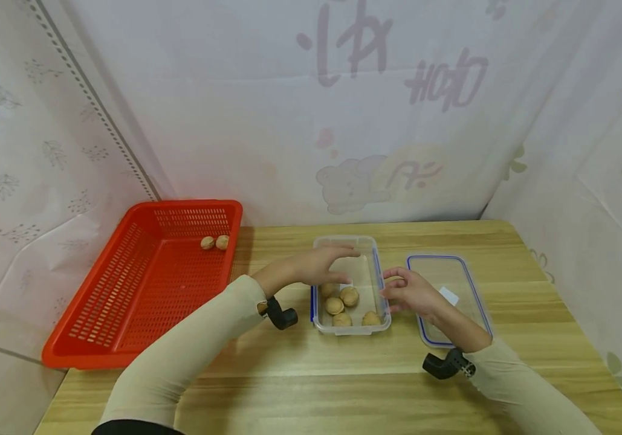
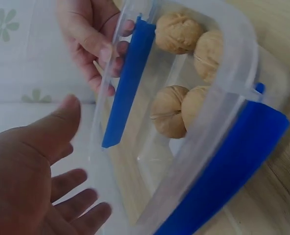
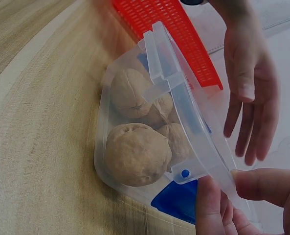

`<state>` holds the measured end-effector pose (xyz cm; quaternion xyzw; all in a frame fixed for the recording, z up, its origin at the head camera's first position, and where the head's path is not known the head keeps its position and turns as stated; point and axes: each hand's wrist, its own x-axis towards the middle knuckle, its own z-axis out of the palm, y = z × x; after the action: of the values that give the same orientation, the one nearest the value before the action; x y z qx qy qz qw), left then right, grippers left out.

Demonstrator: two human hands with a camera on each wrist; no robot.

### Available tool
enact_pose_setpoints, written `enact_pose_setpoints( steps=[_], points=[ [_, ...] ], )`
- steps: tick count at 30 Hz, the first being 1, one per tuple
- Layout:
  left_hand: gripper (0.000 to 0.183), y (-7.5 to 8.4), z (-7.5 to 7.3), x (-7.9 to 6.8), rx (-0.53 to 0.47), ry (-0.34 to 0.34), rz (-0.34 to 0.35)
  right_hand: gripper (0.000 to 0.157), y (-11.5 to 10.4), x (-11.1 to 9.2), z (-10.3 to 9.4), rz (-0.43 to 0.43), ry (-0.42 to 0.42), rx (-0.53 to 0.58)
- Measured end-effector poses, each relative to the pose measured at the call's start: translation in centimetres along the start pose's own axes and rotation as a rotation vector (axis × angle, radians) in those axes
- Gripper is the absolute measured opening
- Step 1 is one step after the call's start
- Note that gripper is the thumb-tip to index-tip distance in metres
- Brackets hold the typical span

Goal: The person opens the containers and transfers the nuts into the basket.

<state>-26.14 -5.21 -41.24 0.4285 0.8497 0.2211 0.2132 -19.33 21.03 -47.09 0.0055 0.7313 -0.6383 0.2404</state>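
A clear plastic food container (image 1: 351, 330) with blue side clips stands on the table, several walnuts (image 1: 349, 296) lying in its near part. My left hand (image 1: 324, 264) hovers above the container with fingers extended and nothing held; the left wrist view shows its palm and spread fingers (image 2: 81, 198). At the container's right side, my right hand (image 1: 411, 293) pinches the wall. In the right wrist view its thumb (image 3: 267, 185) lies at the rim and its fingers (image 3: 211, 205) are outside, by the blue clip (image 3: 176, 201).
To the left stands a red plastic basket (image 1: 147, 290) with two walnuts (image 1: 215, 242) in its far right corner. The container's clear lid (image 1: 441, 269), with a blue seal, lies flat on the wooden table (image 1: 300, 386) under my right forearm. Printed curtains (image 1: 267, 121) hang behind and beside the table.
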Motion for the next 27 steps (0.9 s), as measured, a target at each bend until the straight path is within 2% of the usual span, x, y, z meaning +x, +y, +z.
enact_pose_setpoints(
  steps=[4,12,20,24,27],
  points=[
    [0.055,-0.2,0.0,0.8,-0.042,-0.044,0.022,0.048,0.1,0.1,-0.1,0.001,0.002,-0.008],
    [0.045,-0.5,0.3,2.0,-0.103,-0.106,0.019,0.048,0.0,0.0,-0.1,-0.004,0.0,-0.007],
    [0.043,-0.6,1.2,3.1,-0.082,-0.207,-0.046,0.049,-0.1,-0.1,0.0,0.0,-0.001,-0.006],
    [0.044,-0.5,1.6,3.3,-0.119,-0.258,-0.086,0.048,0.0,-0.1,0.1,0.003,0.002,-0.007],
    [0.045,-0.4,1.8,3.4,-0.132,-0.27,-0.109,0.048,0.0,-0.1,0.0,0.0,-0.002,-0.007]
  ],
)
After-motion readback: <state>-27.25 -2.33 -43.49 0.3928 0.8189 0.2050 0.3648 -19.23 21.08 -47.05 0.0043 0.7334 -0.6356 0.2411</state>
